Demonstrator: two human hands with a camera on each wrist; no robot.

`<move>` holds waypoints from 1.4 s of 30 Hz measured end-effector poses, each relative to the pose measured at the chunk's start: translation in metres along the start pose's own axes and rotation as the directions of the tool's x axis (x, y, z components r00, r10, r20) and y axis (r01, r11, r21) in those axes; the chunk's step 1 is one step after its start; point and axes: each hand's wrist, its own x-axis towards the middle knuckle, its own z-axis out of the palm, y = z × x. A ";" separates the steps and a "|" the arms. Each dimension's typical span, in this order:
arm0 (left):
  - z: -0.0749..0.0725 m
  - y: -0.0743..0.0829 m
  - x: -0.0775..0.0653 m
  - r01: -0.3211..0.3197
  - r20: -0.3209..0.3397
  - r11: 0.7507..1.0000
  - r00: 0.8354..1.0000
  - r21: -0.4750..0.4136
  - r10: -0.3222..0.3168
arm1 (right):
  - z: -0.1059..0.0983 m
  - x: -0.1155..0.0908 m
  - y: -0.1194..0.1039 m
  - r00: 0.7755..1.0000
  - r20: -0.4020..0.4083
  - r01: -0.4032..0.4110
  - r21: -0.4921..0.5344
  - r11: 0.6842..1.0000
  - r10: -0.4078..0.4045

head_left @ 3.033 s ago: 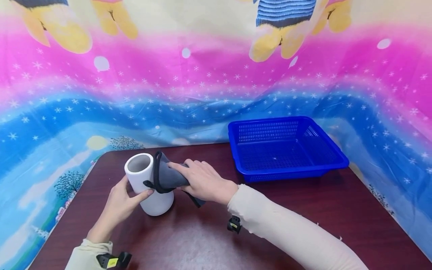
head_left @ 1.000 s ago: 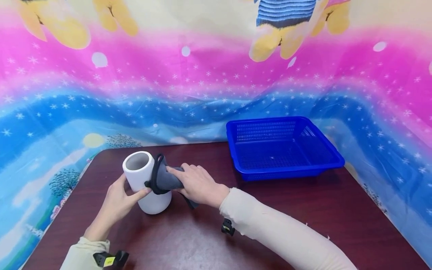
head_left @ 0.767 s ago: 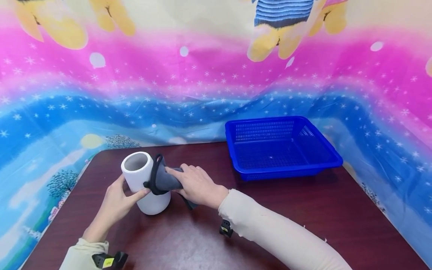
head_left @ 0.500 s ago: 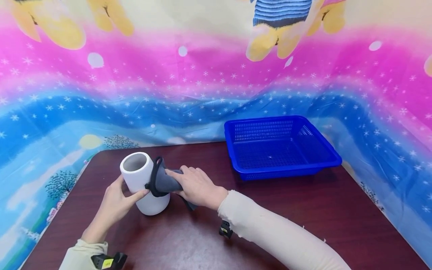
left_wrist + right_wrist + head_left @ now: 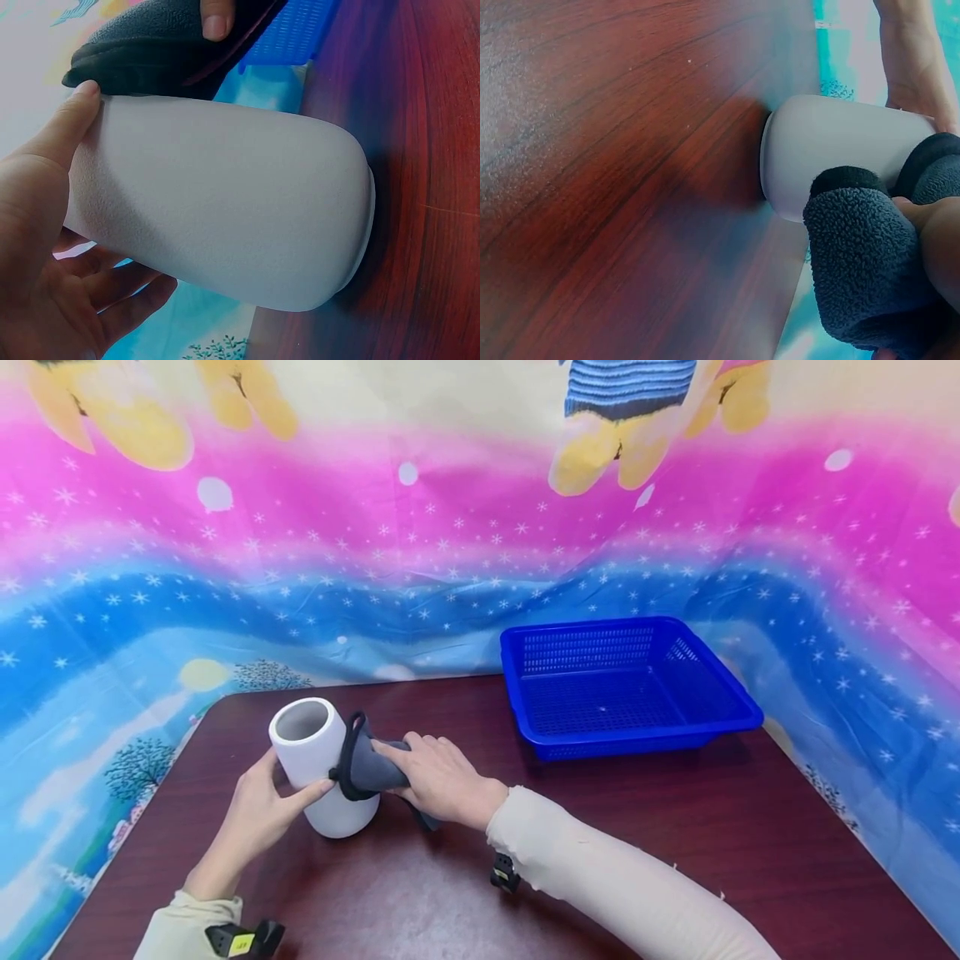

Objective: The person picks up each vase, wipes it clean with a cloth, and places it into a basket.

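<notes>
A white vase [image 5: 341, 810] with a round open mouth stands on the dark red table, leaning slightly left in the head view. My left hand [image 5: 258, 806] grips its upper part, thumb on the near side and fingers round the back. Bunched in my right hand [image 5: 446, 781] is a dark grey cloth [image 5: 375, 768] with a black edge, pressed against the vase's right side. The right wrist view shows the cloth [image 5: 866, 262] to be fluffy, with a fold hanging below the fingers. In the left wrist view the vase [image 5: 225, 195] looks smooth and matte.
A blue plastic basket [image 5: 600, 702] with mesh walls stands at the back right of the table [image 5: 450, 885]. Behind the table hangs a printed fabric backdrop [image 5: 465, 527] in pink and blue. Each wrist carries a black camera mount.
Cloth and right hand have shifted slightly down along the vase's right side since 3 seconds ago. The left hand keeps its hold on the vase. The whole head view has drifted a little.
</notes>
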 end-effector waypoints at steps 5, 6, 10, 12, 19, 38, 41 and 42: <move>0.000 0.000 0.000 0.013 0.002 1.000 1.000 -0.003 -0.013 | 0.002 -0.001 0.000 1.000 0.004 0.004 -0.004 1.000 -0.004; 0.000 0.000 -0.001 0.016 0.003 1.000 1.000 -0.004 -0.016 | 0.002 -0.001 -0.001 1.000 0.006 0.005 -0.004 1.000 -0.005; -0.001 0.000 -0.002 0.023 0.006 1.000 1.000 -0.003 -0.023 | 0.004 -0.002 -0.002 1.000 0.013 0.001 0.001 1.000 -0.001; -0.001 0.000 -0.002 0.021 0.006 1.000 1.000 -0.003 -0.021 | 0.005 -0.002 -0.003 1.000 0.016 -0.005 0.006 1.000 0.005; 0.000 -0.001 -0.002 0.006 0.003 1.000 1.000 -0.015 -0.006 | 0.008 -0.003 -0.002 0.999 0.035 -0.021 0.032 0.999 0.020; -0.002 0.002 0.000 0.025 0.014 1.000 1.000 -0.008 -0.025 | 0.010 -0.004 0.002 0.998 0.060 -0.022 0.068 0.997 0.018; -0.001 0.003 0.000 0.030 0.014 0.999 0.999 -0.012 -0.030 | 0.016 -0.006 0.003 0.995 0.096 -0.020 0.047 0.999 0.015; -0.001 0.003 -0.001 0.030 0.015 0.999 0.999 -0.013 -0.030 | 0.018 -0.007 0.004 0.994 0.110 -0.019 0.038 0.999 0.015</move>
